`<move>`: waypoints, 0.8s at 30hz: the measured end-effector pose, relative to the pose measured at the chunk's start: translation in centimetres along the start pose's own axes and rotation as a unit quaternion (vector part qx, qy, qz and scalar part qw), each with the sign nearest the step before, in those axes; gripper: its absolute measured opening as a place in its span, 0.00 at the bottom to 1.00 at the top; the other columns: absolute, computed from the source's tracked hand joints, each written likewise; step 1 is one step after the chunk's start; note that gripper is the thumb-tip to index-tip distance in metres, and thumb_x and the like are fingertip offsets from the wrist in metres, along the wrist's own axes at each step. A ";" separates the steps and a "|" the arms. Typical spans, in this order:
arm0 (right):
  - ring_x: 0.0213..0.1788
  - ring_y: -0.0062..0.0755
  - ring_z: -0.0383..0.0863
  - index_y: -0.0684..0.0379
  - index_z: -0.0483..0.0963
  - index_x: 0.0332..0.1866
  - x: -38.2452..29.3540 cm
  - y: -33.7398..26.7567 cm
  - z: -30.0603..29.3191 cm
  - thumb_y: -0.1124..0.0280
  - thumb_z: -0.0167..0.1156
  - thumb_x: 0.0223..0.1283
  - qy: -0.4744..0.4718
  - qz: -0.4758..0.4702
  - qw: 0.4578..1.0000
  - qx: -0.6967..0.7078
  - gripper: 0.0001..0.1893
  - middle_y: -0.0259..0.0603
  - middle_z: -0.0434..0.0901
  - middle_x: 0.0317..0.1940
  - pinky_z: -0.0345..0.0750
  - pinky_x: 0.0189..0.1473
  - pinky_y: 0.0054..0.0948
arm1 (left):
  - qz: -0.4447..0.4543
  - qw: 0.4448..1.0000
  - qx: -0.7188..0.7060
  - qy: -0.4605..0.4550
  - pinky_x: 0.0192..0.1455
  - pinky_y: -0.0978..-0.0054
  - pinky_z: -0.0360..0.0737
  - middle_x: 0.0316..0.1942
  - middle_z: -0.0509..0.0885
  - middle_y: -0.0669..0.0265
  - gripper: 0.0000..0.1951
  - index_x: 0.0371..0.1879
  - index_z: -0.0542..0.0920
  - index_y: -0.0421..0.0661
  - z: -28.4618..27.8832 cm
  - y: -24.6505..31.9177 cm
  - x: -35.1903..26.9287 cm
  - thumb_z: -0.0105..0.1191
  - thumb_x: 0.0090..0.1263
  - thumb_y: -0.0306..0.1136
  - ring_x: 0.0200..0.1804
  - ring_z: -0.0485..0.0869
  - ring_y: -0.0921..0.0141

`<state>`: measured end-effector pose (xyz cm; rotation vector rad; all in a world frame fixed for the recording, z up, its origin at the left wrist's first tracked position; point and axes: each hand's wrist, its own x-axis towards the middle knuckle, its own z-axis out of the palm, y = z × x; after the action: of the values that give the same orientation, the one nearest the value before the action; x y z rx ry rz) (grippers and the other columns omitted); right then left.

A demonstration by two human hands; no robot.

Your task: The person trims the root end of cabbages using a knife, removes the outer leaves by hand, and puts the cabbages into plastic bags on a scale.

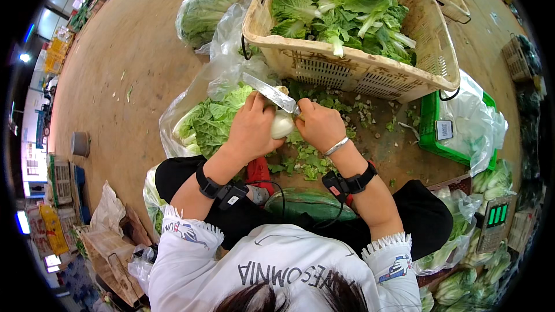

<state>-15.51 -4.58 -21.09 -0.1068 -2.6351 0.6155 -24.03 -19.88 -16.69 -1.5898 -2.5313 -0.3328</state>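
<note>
My left hand (251,128) grips a napa cabbage (212,123) near its white stem end (282,125), with the leafy part pointing left. In my right hand (321,125) is the handle of a knife. Its broad, stained blade (271,93) slants up and left across the stem end, above my left fingers; whether the edge touches the cabbage is hidden. A clear plastic bag (171,123) lies spread under and beyond the leaves. Leaf trimmings (310,158) litter the floor below my hands.
A dirty cream plastic crate (347,67) of loose leaves stands just ahead. Beyond the bag sits a wrapped cabbage (204,15). A green crate (451,154) holding plastic bags is at the right, near a digital scale (496,221) and more cabbages (455,288). Between my feet is a green bundle (308,206).
</note>
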 end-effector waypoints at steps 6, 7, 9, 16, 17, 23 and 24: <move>0.20 0.39 0.77 0.57 0.63 0.29 -0.2 0.2 0.3 0.66 0.59 0.47 0.017 0.013 1.000 -0.011 0.12 0.40 0.73 0.18 0.75 0.21 0.34 | 0.021 0.999 -0.040 -0.002 0.54 0.62 0.71 0.48 0.70 0.50 0.30 0.40 0.75 0.37 0.1 -0.2 0.5 0.66 0.36 0.40 0.54 0.67 0.52; 0.20 0.39 0.77 0.57 0.63 0.29 -0.2 0.2 0.3 0.66 0.59 0.47 0.016 0.012 1.000 -0.011 0.12 0.40 0.73 0.18 0.75 0.21 0.34 | 0.020 0.999 -0.040 -0.001 0.54 0.62 0.71 0.48 0.70 0.50 0.30 0.40 0.75 0.37 0.2 -0.2 0.5 0.66 0.36 0.40 0.54 0.67 0.52; 0.22 0.40 0.79 0.59 0.64 0.31 -0.3 0.1 0.2 0.67 0.59 0.47 -0.009 0.026 1.000 0.000 0.12 0.41 0.75 0.20 0.76 0.23 0.35 | -0.004 0.999 -0.032 -0.005 0.54 0.62 0.71 0.50 0.69 0.51 0.28 0.39 0.76 0.38 0.3 -0.3 0.3 0.65 0.37 0.41 0.54 0.68 0.53; 0.31 0.52 0.79 0.69 0.67 0.45 -5.7 10.5 4.3 0.61 0.49 0.59 -0.207 0.384 0.899 0.046 0.19 0.56 0.79 0.30 0.78 0.34 0.41 | -0.094 0.994 0.036 0.033 0.53 0.63 0.71 0.54 0.68 0.53 0.25 0.35 0.78 0.39 -1.1 -4.4 -0.8 0.66 0.39 0.41 0.54 0.69 0.54; 0.31 0.52 0.79 0.69 0.67 0.45 -7.1 11.0 5.0 0.61 0.49 0.59 -0.213 0.388 0.896 0.048 0.19 0.56 0.79 0.30 0.78 0.34 0.41 | -0.109 0.994 0.005 0.029 0.54 0.63 0.71 0.55 0.67 0.53 0.24 0.34 0.78 0.39 -2.0 -3.8 -0.6 0.66 0.39 0.41 0.55 0.68 0.54; 0.44 0.52 0.77 0.67 0.73 0.46 -15.3 13.2 11.7 0.61 0.52 0.56 -0.324 0.408 0.854 -0.011 0.19 0.57 0.77 0.41 0.75 0.46 0.41 | -0.026 0.997 -0.051 0.055 0.58 0.60 0.67 0.57 0.66 0.51 0.25 0.35 0.77 0.38 -2.0 -1.3 0.4 0.68 0.38 0.39 0.58 0.66 0.53; 0.47 0.52 0.76 0.68 0.73 0.47 -16.7 13.9 11.6 0.62 0.51 0.56 -0.328 0.441 0.835 -0.003 0.20 0.59 0.76 0.44 0.74 0.49 0.41 | 0.010 0.996 -0.062 0.062 0.59 0.60 0.66 0.57 0.66 0.49 0.26 0.35 0.77 0.37 -1.4 -0.5 1.0 0.68 0.37 0.39 0.58 0.66 0.52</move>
<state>-5.63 0.42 -43.14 -1.4061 -3.1425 1.0764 -24.95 -19.62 -15.19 -1.5833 -2.4428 -0.5770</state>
